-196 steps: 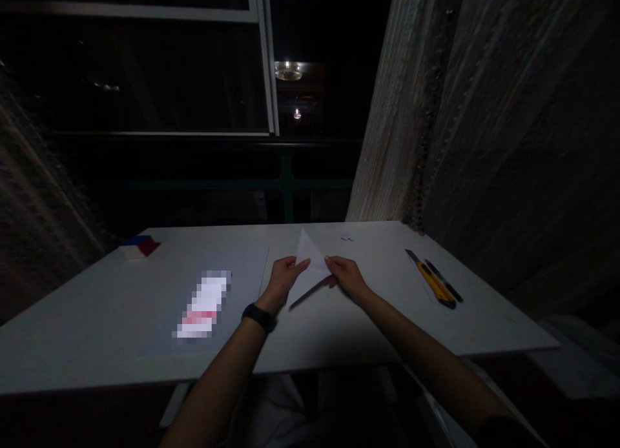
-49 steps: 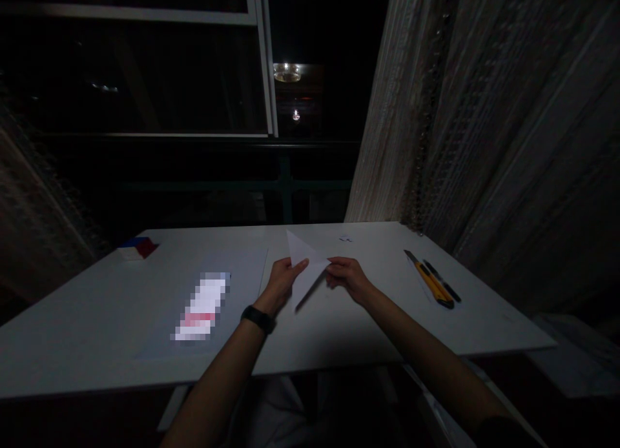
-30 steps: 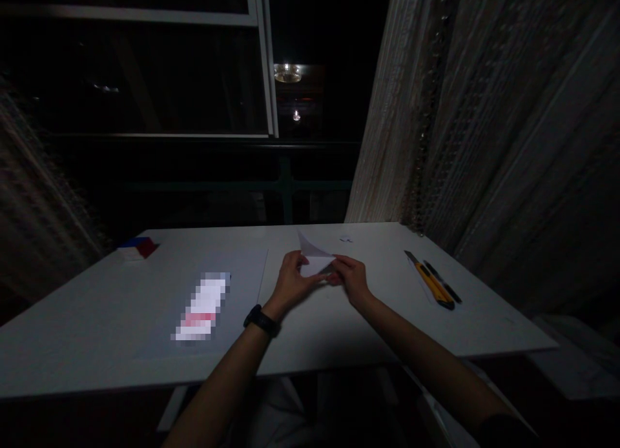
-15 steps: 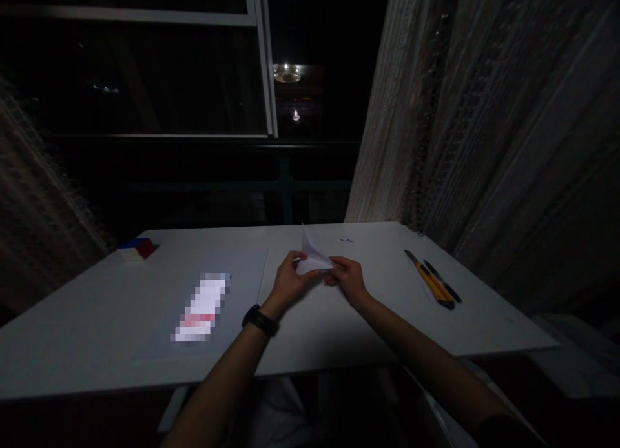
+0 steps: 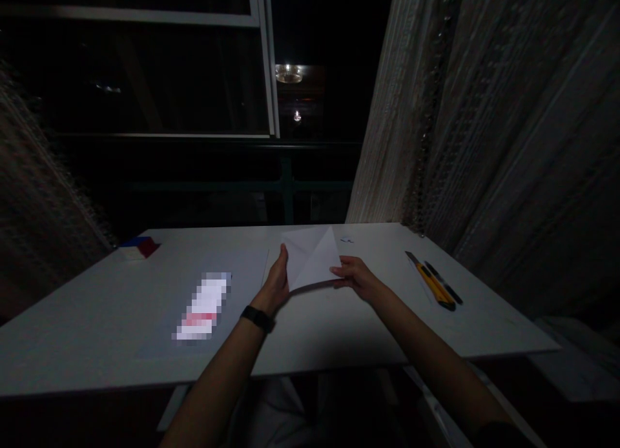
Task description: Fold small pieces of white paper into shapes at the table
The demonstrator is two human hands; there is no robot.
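Note:
A white sheet of paper (image 5: 314, 259) with a diagonal crease is held up a little above the table, spread out between both hands. My left hand (image 5: 278, 275) grips its left edge, the thumb along the near face and the other fingers hidden behind. At the lower right corner, my right hand (image 5: 356, 275) pinches the paper between thumb and fingers. A dark band circles my left wrist.
On the white table (image 5: 334, 332), a yellow utility knife (image 5: 436, 286) and a black pen (image 5: 443, 282) lie at right. A lit, blurred screen (image 5: 203, 306) rests on a pale sheet at left. A coloured cube (image 5: 138, 247) stands far left; small scraps (image 5: 347, 240) lie behind the paper.
The paper was folded up with one flap standing; now it is opened out flatter, facing me. My left hand has shifted to its left edge, and my hands are farther apart.

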